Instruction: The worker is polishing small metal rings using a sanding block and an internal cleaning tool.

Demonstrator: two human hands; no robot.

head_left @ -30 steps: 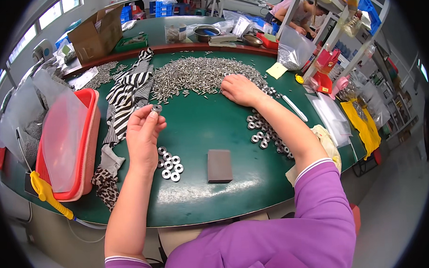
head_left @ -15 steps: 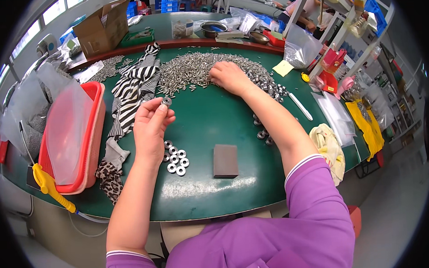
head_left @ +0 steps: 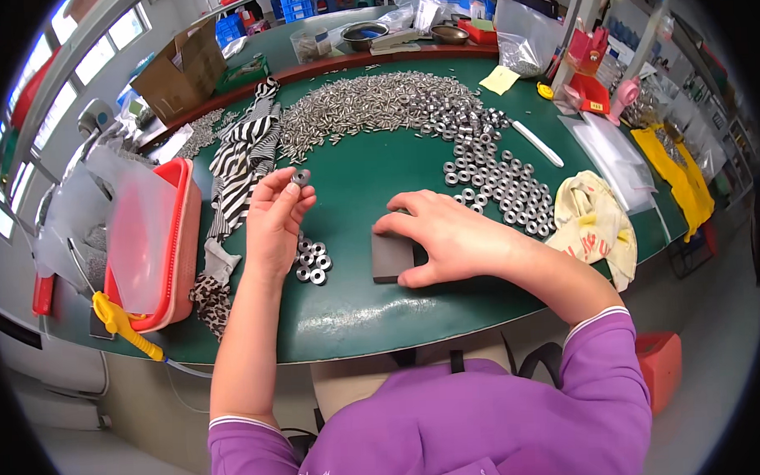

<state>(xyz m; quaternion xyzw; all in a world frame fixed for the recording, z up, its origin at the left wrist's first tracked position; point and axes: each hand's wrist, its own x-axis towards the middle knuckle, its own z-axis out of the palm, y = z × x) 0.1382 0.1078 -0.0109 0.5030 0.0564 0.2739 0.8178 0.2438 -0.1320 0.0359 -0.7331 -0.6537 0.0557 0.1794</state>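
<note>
Raised above the table's left half, my left hand [head_left: 272,229] pinches a small metal ring [head_left: 301,177] between thumb and fingertips. My right hand [head_left: 459,235] curves around a dark grey rectangular block [head_left: 389,260] lying on the green table [head_left: 349,318]. Its fingertips reach the block's far edge and its thumb touches the near right side. Just below my left hand lies a small group of shiny rings [head_left: 317,262]. Many more rings [head_left: 499,183] spread beyond my right forearm. A wide heap of small metal pins [head_left: 342,109] lies across the far side.
At left stand a red basket [head_left: 183,236] with a plastic sheet and a yellow air gun [head_left: 119,318]. A striped cloth [head_left: 243,154] lies beside the pins. To the right are a white pen-like tool [head_left: 537,143], a pale yellow cloth [head_left: 595,217] and clear plastic bags [head_left: 616,166].
My right hand has come back from the far heap to the grey block, uncovering the rings on the right. The left hand still holds its ring. The view has shifted slightly.
</note>
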